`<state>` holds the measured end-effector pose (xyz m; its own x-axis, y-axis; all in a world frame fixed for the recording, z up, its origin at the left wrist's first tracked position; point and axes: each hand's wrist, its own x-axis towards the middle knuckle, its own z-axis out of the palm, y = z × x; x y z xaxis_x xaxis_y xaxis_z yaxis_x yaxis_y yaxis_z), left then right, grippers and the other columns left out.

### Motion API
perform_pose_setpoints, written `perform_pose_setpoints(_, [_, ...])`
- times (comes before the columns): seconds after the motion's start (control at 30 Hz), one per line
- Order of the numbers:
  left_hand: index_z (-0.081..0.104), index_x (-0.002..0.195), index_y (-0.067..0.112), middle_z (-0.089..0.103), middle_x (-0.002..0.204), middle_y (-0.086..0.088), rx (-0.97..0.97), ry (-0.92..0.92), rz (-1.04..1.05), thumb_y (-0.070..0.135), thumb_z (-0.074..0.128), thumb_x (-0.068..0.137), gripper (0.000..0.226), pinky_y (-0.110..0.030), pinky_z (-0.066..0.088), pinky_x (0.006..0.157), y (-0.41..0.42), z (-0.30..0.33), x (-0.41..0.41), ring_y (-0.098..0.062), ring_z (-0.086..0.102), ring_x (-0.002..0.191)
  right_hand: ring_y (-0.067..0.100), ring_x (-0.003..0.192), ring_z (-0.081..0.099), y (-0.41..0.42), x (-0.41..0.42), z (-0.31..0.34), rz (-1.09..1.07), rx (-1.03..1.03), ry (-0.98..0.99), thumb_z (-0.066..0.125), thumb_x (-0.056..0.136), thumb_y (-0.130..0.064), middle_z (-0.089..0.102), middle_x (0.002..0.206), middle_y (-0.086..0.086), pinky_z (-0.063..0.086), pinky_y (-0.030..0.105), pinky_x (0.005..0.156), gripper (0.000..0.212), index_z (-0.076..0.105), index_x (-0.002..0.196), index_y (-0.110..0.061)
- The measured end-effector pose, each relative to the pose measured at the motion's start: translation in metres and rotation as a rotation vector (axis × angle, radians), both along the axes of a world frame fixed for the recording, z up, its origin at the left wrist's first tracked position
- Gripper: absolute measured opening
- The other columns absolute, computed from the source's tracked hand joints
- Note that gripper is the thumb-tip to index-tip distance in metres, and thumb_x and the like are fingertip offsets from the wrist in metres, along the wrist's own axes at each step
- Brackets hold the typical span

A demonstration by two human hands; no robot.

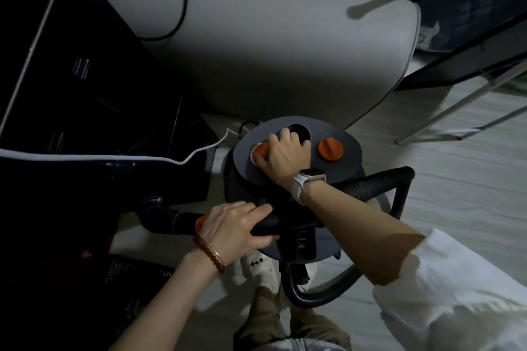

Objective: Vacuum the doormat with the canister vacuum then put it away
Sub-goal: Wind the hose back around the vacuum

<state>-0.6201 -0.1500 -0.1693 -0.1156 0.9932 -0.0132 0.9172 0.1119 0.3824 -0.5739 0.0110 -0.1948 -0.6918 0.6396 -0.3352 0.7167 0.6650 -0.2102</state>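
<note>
The person is bending over the canister vacuum (296, 168), which is sitting on the floor in the lower middle of the frame, just in front of a grey armchair (271, 45). The right hand (282, 157) is reaching across the flat grey lid, its fingers (261, 157) curling round the left orange knob (262, 149), while a second orange knob (330, 149) is standing untouched beside it. The left hand (236, 226) is lying over the black wand handle (271, 225) at the lower left of the canister, fingers nearly straight on top and the thumb tucked under it. I'd judge the knob is being turned, whether to switch or to settle the machine I cannot tell; doing it well means keeping the wand steadied so the canister is not swivelling, and watching the ribbed hose (370, 185) looping at the right so it is not catching a foot. The doormat (128, 288), dark and patterned, is showing at the lower left, near the person's feet. The floor (456, 179) is pale and plank-like; a white cable (199, 151) is trailing across from the left, dark furniture is crowding the upper left, and a metal-framed rack is standing at the upper right. The room is dim.
</note>
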Motion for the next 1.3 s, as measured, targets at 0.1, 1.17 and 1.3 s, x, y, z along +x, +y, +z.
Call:
perform_pose_setpoints(0.1, [0.072,0.089,0.019,0.062,0.059,0.007,-0.002,0.002,0.003,0.056,0.05,0.069,0.048,-0.017,0.042,0.043,-0.005,0.001,-0.007,-0.012,0.062,0.055,0.034,0.106,0.044,-0.003,0.003,0.001,-0.004,-0.008,-0.002,0.041,0.09,-0.046,0.046,0.117,0.013,0.033,0.042,0.081,0.042,0.048,0.116,-0.014])
perform_pose_setpoints(1.17, [0.051,0.117,0.034,0.065,0.112,0.01,-0.496,-0.246,0.159,0.08,0.037,0.061,0.073,-0.025,0.045,0.079,0.022,0.028,0.027,-0.015,0.061,0.102,0.019,0.127,0.039,0.021,0.181,0.02,0.188,-0.242,0.112,0.004,0.066,-0.087,0.049,0.131,0.0,0.011,0.041,0.113,0.1,0.043,0.131,-0.022])
perform_pose_setpoints(1.3, [0.04,0.13,0.032,0.058,0.127,0.004,-0.577,-0.198,0.124,0.066,0.055,0.076,0.066,-0.031,0.043,0.09,0.05,0.03,0.057,-0.021,0.055,0.116,0.018,0.124,0.041,0.017,0.18,0.025,0.205,-0.24,0.164,0.007,0.069,-0.084,0.051,0.127,0.002,0.016,0.036,0.11,0.096,0.048,0.127,-0.019])
